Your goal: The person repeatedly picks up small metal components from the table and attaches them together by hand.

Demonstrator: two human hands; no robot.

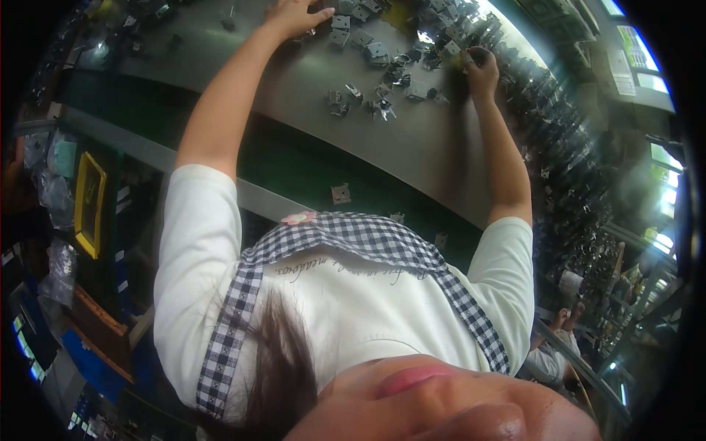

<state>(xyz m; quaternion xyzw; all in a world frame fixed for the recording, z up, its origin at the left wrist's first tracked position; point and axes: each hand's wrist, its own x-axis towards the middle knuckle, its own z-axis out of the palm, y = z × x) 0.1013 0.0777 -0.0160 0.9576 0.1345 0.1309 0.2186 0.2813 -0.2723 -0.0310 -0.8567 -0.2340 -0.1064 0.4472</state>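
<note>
My left hand [293, 18] is at the top edge of the view, thumb spread away from the fingers, beside a heap of small bent metal brackets [360, 13] on a grey metal tabletop [294, 88]. Its fingertips are partly cut off, and I see nothing held in it. Farther right, my right hand [482, 67] has its fingers curled together at the heap's right side. What they pinch is too small and dark to make out. Between my hands lie loose metal parts, among them a flat bracket [421, 90] and a small cluster of pieces [384, 109].
A green strip [309, 162] runs along the table's near side, with a single bracket [340, 194] on it. Many more metal parts [559, 140] pile up along the right. At left stand a yellow frame [90, 206] and plastic bags [59, 176]. Another person [553, 360] is at lower right.
</note>
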